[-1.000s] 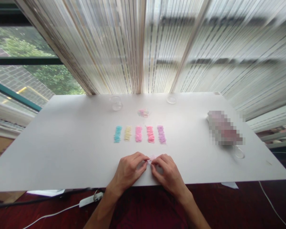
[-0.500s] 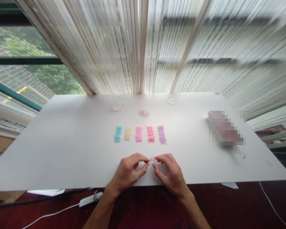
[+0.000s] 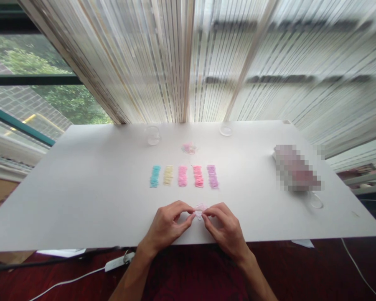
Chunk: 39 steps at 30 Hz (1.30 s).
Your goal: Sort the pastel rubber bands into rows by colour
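Observation:
Thumb and forefinger of my left hand [image 3: 171,223] pinch the left side of a small cluster of pale pink and white bands [image 3: 200,207] near the table's front edge. My right hand [image 3: 224,225] pinches at its right side, fingertips close to the left ones. Beyond the hands lie separate rows of small bands: blue [image 3: 155,176], yellow [image 3: 168,175], light pink [image 3: 182,176], coral pink [image 3: 198,176] and purple [image 3: 212,177]. A loose mixed pile [image 3: 189,148] sits behind the rows.
A clear round container [image 3: 153,136] stands at the back of the white table [image 3: 81,188], with a clear lid [image 3: 226,131] farther right. A pixelated object [image 3: 296,167] with a loop lies at the right. A white power strip [image 3: 119,261] is below the front edge.
The fingertips of my right hand have shifted slightly against the cluster, and more of the bands shows between the hands. The rows and pile are unchanged.

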Motion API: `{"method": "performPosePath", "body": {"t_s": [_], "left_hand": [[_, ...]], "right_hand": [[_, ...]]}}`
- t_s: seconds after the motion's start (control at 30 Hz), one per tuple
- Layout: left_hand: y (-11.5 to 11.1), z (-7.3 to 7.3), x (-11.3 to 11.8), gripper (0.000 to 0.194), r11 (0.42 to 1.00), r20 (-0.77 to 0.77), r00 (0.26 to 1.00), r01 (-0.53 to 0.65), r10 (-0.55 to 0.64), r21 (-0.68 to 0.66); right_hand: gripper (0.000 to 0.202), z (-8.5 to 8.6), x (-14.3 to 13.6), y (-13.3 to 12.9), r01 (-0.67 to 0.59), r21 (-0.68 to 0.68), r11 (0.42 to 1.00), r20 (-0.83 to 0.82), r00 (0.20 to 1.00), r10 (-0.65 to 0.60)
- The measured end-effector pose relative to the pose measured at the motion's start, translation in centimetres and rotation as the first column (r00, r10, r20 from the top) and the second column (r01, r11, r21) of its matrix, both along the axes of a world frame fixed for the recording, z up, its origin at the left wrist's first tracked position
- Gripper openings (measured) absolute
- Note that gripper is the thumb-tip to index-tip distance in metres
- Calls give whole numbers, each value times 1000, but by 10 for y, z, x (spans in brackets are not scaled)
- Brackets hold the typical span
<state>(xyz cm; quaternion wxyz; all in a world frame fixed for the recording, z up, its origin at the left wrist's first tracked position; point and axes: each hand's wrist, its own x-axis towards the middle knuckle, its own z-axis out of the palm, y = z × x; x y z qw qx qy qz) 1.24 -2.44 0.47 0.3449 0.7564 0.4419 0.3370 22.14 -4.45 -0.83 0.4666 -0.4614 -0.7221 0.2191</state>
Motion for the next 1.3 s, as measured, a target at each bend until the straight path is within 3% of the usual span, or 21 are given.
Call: {"method": "performPosePath", "body": {"t_s": [0.43, 0.63, 0.77, 1.1, 1.3], "left_hand": [[4, 3, 3, 10, 997, -11, 1000, 1, 0, 79], [6, -5, -6, 10, 977, -98, 990, -76, 97, 199], [6, -8, -7, 13, 966, -109, 987, -88, 117, 242], [7, -7, -8, 13, 971, -136, 985, -68, 101, 228], [3, -6, -12, 18, 988, -287, 956, -21, 65, 152]], "right_hand": [[7, 8, 6, 3, 18, -61, 998, 20, 1000, -17], [8, 8, 38, 35, 178, -12, 984, 150, 973, -174], [11, 1, 50, 55, 198, 2, 980, 219, 957, -193], [13, -9, 48, 57, 216, -24, 976, 212, 955, -206], [11, -4, 46, 45, 211, -1, 977, 213, 955, -206]]}}
